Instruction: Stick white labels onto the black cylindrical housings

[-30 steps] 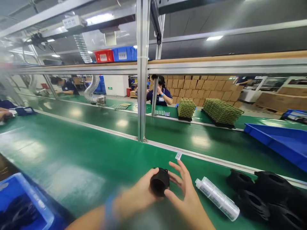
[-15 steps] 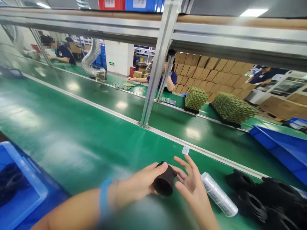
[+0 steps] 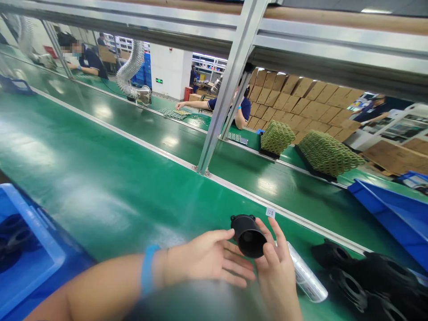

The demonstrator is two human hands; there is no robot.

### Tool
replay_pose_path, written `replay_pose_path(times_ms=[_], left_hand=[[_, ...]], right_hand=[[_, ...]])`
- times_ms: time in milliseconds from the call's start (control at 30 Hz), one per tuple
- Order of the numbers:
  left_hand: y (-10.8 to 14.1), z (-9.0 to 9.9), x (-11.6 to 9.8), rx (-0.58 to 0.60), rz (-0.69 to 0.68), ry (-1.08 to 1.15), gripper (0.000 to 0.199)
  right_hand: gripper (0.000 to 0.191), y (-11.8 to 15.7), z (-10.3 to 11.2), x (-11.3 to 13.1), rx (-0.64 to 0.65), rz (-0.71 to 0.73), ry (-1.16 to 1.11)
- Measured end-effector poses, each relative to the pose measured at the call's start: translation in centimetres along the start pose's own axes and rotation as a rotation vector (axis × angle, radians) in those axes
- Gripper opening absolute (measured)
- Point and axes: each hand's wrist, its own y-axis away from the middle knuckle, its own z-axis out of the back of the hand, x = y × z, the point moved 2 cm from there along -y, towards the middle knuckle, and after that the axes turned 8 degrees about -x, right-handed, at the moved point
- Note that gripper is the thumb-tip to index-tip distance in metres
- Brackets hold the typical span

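Observation:
A black hollow cylindrical part [image 3: 243, 227] with a flanged, lugged rim is held above the green bench, its round opening facing me. My right hand [image 3: 276, 263] grips it from the right, thumb and fingers around its side. On its left, my left hand [image 3: 214, 258] is open with fingers spread below the part; its thumb tip is at the part's edge, and I cannot tell whether it touches. A blue band [image 3: 149, 269] circles my left wrist. Just right of my right hand lies a clear-wrapped silvery roll [image 3: 307, 274].
Several similar black parts [image 3: 351, 285] are heaped at the right. A blue bin [image 3: 50, 263] with black parts stands at the lower left, another blue bin [image 3: 391, 214] at the right. A metal post [image 3: 222, 98] rises from the bench rail. Co-workers sit across the bench.
The black part has passed from my left hand to my right and turned, its opening now facing me. My left fingers have opened, while my right hand has closed on the part.

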Motion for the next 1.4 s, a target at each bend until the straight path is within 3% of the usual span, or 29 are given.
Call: replay_pose_path(times_ms=[67, 133, 367, 500, 667, 933, 1033, 1133, 1267, 1400], left_hand=[[0.2, -0.3, 0.2, 0.121, -0.041, 0.056, 0.059], [0.3, -0.4, 0.0, 0.142, -0.140, 0.123, 0.052], [0.5, -0.3, -0.4, 0.000, -0.324, 0.118, 0.039], [0.3, 0.3, 0.2, -0.170, -0.289, 0.014, 0.039], [0.4, 0.3, 0.5, -0.226, -0.272, -0.138, 0.045], [0.6, -0.2, 0.2, -0.248, -0.321, -0.202, 0.037], [0.4, 0.0, 0.1, -0.244, -0.337, -0.172, 0.036], [0.1, 0.3, 0.2, -0.234, -0.319, -0.138, 0.038], [0.1, 0.3, 0.5, -0.220, -0.291, -0.117, 0.038], [-0.1, 0.6, 0.1, -0.239, -0.326, -0.113, 0.043]], right_hand=[[0.081, 0.3, -0.2, -0.4, 0.006, -0.035, -0.051], [0.084, 0.6, -0.5, -0.8, 0.040, -0.029, -0.083], [0.077, 0.1, -0.3, -0.4, 0.229, 0.097, -0.030], [0.077, -0.5, 0.4, 0.4, 0.289, 0.149, 0.045], [0.080, -0.8, 1.2, 0.5, 0.394, 0.103, 0.215], [0.089, -0.4, 1.7, 0.9, 0.396, 0.110, 0.327], [0.084, -0.3, 1.6, 0.7, 0.413, 0.102, 0.320], [0.078, -0.1, 1.5, 0.7, 0.397, 0.110, 0.323], [0.084, 0.1, 1.1, 0.8, 0.363, 0.174, 0.346], [0.067, -0.4, 1.4, 0.7, 0.260, 0.248, 0.330]])
